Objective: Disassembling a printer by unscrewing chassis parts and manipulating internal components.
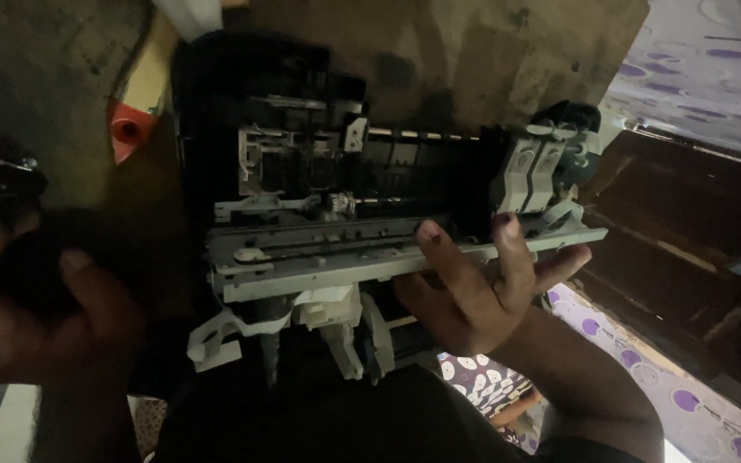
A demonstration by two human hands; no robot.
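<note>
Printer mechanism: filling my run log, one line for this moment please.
right hand: fingers on grey rail of opened printer mechanism | left hand: holds dark object, blurred

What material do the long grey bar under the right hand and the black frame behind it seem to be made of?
Grey bar: probably metal, matt pale grey; thin, straight, flat edges with punched holes. Black frame: likely moulded plastic, dull black, with ribs and clips. The right hand rests its fingers on the bar.
</note>
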